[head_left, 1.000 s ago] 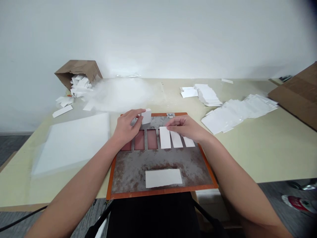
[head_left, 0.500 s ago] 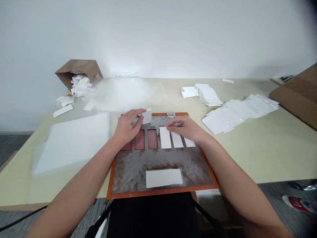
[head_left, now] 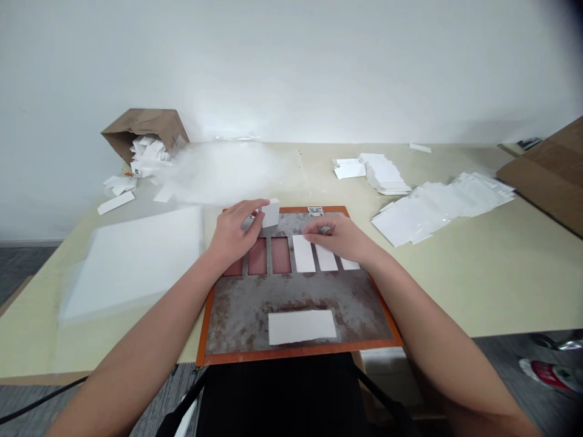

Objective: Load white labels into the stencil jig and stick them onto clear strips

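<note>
My left hand [head_left: 237, 233] pinches a small white card [head_left: 271, 213] between thumb and fingers, above the far left part of a grey plate [head_left: 237, 309] with an orange frame [head_left: 273, 354]. Whether it is one card or a few, I cannot tell. My right hand [head_left: 341, 237] has its thumb and forefinger closed at the upper end of another white card [head_left: 303, 258], which lies over a slot. Two more white cards [head_left: 327, 260] rest to its right, partly under that hand. To the left, reddish slots [head_left: 281, 255] show bare. A wider white strip [head_left: 302, 328] lies near the plate's front.
Stacks of white cards [head_left: 385, 175] and overlapping plastic-covered white sheets [head_left: 441, 209] lie on the right. A tipped cardboard box [head_left: 159, 124] spills white pieces at the far left. Clear plastic and a white sheet [head_left: 141, 261] lie left. A large brown box [head_left: 555, 170] stands far right.
The card at my right fingertips has shifted slightly left and sits flatter over its slot. My right hand has moved very little; my left hand keeps its place.
</note>
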A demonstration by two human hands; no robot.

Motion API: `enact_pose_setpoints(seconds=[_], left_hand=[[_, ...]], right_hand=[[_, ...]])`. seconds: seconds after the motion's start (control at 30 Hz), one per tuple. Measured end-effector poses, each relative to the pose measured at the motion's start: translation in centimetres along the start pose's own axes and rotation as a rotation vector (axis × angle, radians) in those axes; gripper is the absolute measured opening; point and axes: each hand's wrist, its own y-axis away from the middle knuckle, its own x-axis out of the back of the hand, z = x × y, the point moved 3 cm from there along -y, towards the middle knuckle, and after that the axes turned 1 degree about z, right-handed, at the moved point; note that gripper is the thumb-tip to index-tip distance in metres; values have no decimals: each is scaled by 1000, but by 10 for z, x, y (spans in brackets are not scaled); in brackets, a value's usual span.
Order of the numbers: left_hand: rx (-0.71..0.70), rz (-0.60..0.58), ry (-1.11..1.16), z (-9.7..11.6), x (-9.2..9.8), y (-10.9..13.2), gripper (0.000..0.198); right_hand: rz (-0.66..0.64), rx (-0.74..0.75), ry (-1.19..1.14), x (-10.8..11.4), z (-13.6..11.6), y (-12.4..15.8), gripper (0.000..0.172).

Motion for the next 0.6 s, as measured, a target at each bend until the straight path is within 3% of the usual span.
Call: enact_pose_setpoints(seconds=[0.13,0.37,0.6], left_hand=[[13,-12,-5,-1,0,0,25],[0,-1,8,1,0,0,24],[21,-17,-12,0,0,0,26]], right_hand=[[13,2,42,2,0,2,20],[-108,-51,101,8,2,7,28],[-112,-51,139,6,2,6,27]])
